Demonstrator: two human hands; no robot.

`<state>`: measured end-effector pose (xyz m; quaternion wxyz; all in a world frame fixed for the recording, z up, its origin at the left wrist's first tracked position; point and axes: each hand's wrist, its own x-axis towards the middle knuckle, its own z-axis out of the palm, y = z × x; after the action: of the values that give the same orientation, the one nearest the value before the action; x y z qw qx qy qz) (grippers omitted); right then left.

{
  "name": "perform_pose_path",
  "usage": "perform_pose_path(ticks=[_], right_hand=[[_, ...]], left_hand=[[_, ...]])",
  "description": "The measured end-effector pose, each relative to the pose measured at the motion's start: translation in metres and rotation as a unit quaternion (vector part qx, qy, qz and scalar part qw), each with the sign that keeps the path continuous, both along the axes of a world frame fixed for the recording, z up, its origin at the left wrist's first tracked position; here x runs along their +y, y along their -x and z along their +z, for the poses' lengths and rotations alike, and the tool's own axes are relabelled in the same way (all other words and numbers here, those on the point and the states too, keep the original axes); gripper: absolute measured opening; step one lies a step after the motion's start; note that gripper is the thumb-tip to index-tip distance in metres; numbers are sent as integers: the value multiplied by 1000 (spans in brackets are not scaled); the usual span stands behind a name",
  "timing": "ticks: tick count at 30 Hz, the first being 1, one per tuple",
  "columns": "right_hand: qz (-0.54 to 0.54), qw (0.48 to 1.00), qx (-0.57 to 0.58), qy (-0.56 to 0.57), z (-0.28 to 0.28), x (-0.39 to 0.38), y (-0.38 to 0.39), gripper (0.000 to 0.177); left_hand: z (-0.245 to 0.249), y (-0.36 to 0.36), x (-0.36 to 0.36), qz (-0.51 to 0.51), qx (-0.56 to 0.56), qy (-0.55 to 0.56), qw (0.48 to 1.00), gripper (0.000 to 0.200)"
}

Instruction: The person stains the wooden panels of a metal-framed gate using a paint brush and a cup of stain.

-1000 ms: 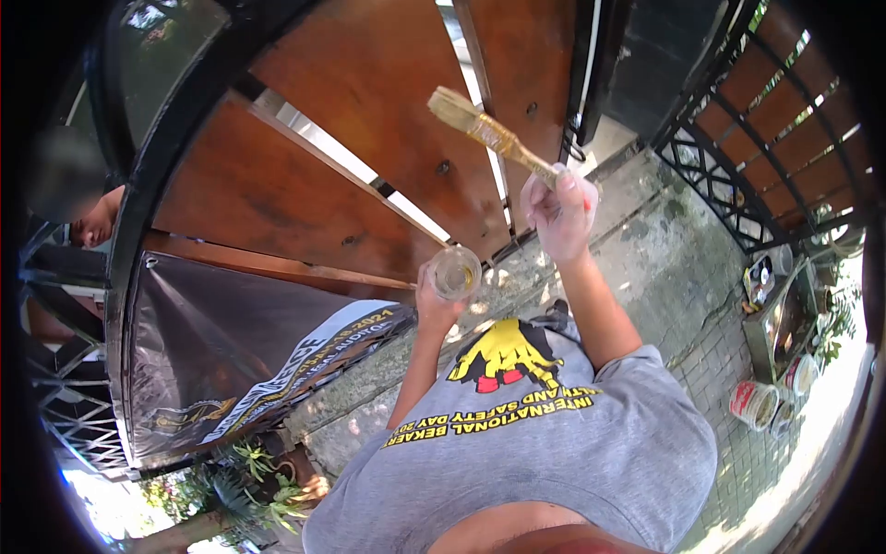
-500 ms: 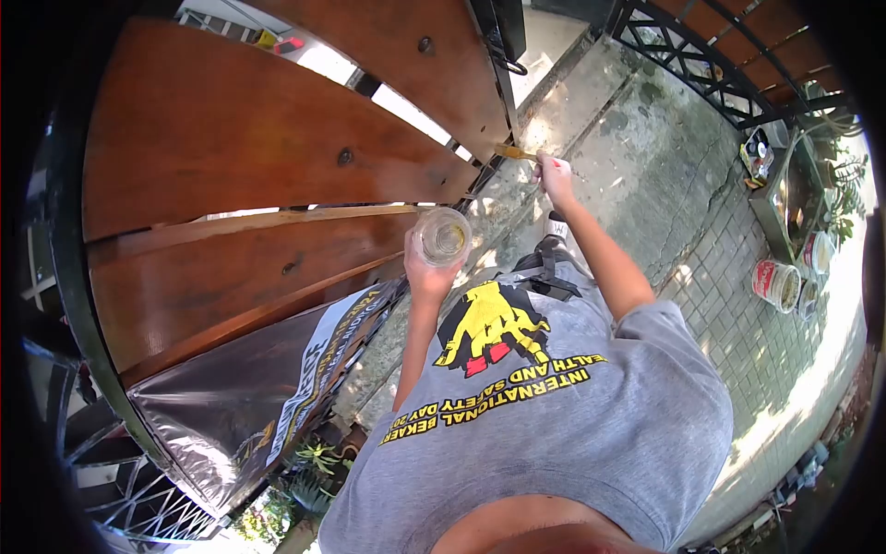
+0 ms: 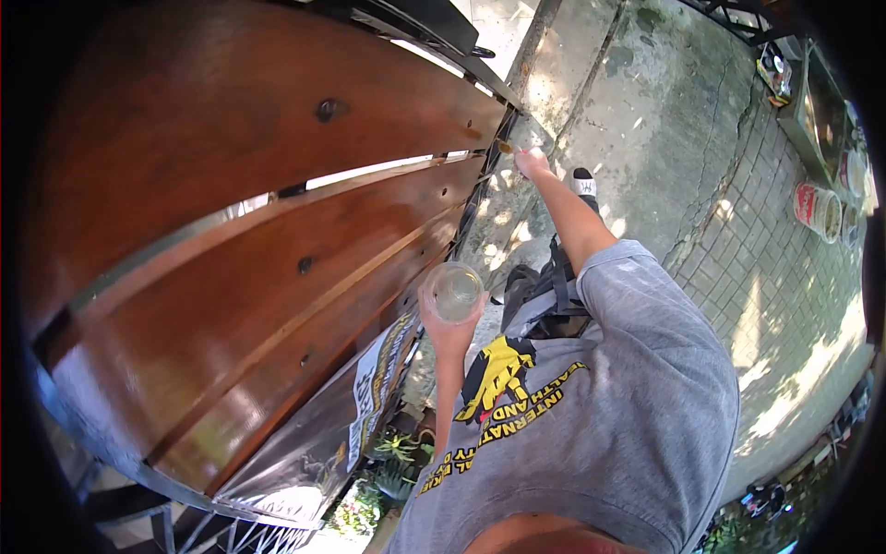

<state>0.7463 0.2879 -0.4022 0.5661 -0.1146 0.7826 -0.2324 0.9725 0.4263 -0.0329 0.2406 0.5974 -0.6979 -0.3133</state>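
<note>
In the head view, my left hand [image 3: 450, 330] is wrapped round a clear jar [image 3: 457, 288], seen from above with a little yellowish liquid low in it. My right hand [image 3: 531, 163] reaches forward, closed on a paintbrush [image 3: 504, 147]. The brush's tip is close to the right end of the glossy brown wooden boards [image 3: 369, 125]. These boards are set in a dark metal frame, with gaps between them and dark knots showing.
A printed banner [image 3: 318, 452] hangs below the boards at lower left, with plants [image 3: 397, 450] beside it. Concrete paving [image 3: 646, 120] runs to the right. Plastic tubs [image 3: 818, 212] stand at the far right near a planter box [image 3: 810, 115].
My view has shifted nearer the boards, and one foot has stepped forward. Both hands stay closed on the same things, with the brush still near the boards' right end.
</note>
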Motion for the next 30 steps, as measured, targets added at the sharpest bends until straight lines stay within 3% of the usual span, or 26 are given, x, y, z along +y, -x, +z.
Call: perform_pose_path(ticks=[3, 7, 11, 15, 18, 23, 26, 30], right_hand=[[47, 998, -32, 10, -14, 7, -5, 57], [-29, 997, -51, 48, -32, 6, -26, 57], [-23, 997, -41, 57, -52, 1, -39, 55], [-45, 995, -35, 84, -38, 1, -44, 55], [-60, 986, 4, 154, -11, 11, -49, 54], [-115, 945, -18, 306, 86, 30, -41, 59], [-104, 936, -61, 330, 136, 38, -28, 58], [-51, 921, -78, 377, 185, 46, -12, 54]], left_hand=[[-1, 1, 2, 11, -1, -41, 999, 73], [-2, 2, 0, -7, -24, -58, 998, 71], [-3, 0, -3, -29, -49, -42, 998, 68], [-8, -6, 0, -16, -63, -60, 996, 66], [-10, -6, 0, -17, -55, -69, 996, 65], [-16, -5, 3, -35, -42, -69, 996, 68], [-22, -4, 6, -8, -14, -86, 996, 70], [-28, 2, 3, -47, -27, -53, 997, 70]])
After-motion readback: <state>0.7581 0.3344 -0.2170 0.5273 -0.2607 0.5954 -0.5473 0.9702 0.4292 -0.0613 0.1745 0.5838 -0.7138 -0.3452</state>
